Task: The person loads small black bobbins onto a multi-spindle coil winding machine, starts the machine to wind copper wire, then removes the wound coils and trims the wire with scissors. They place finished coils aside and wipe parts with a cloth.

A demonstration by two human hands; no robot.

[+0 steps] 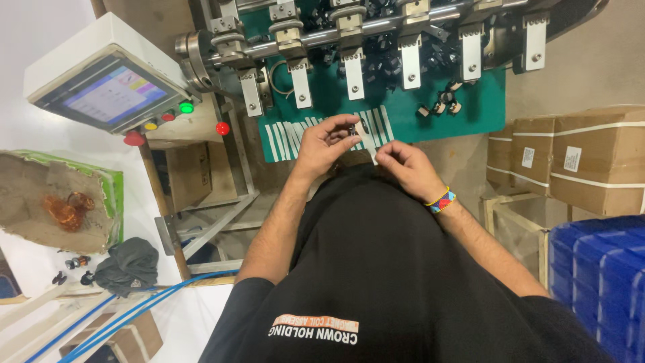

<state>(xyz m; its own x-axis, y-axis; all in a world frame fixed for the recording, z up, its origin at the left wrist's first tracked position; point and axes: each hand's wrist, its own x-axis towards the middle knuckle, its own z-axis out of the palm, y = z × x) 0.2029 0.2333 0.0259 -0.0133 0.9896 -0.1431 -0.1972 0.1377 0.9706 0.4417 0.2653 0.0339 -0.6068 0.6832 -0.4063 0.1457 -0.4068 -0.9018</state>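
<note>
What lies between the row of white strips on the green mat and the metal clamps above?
In the head view, only bare green mat separates the white strips from the metal clamps.

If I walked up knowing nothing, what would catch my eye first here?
Probably the two hands at centre: the left hand pinches a small dark part while the right hand holds a white strip. Behind them, a row of metal clamps hangs over a green mat. At far left, a control panel shows a lit screen and coloured buttons.

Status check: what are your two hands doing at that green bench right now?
Left hand pinching a small dark part. Right hand holding a white strip against it. More strips on the green mat. Nothing obstructing.
</note>
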